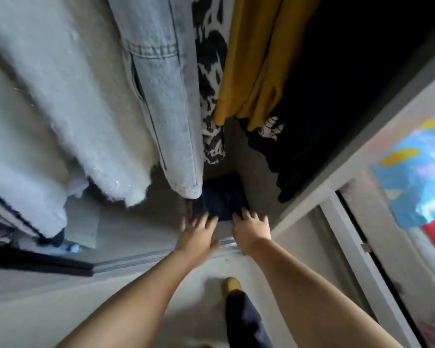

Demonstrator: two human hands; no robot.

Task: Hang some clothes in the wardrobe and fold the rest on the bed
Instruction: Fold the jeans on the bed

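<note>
Both your hands, left and right, fingers spread and gripping nothing, reach the dark bundle at twelve o'clock, equally near; its long axis runs away from you.

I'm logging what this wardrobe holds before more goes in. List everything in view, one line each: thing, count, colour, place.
fuzzy garment: one, white, hanging far left
denim garment: one, light blue, hanging left of centre
patterned garment: one, black and white, hanging behind the denim
mustard garment: one, yellow, hanging centre
black garment: one, black with a small white print, hanging right
dark folded cloth: one, navy, wardrobe floor
colourful fabric: one, blue, yellow and red, far right outside the wardrobe
left hand: one, fingers spread, reaching to the dark cloth
right hand: one, fingers at the cloth's edge
foot: one, yellow footwear, floor below
</note>
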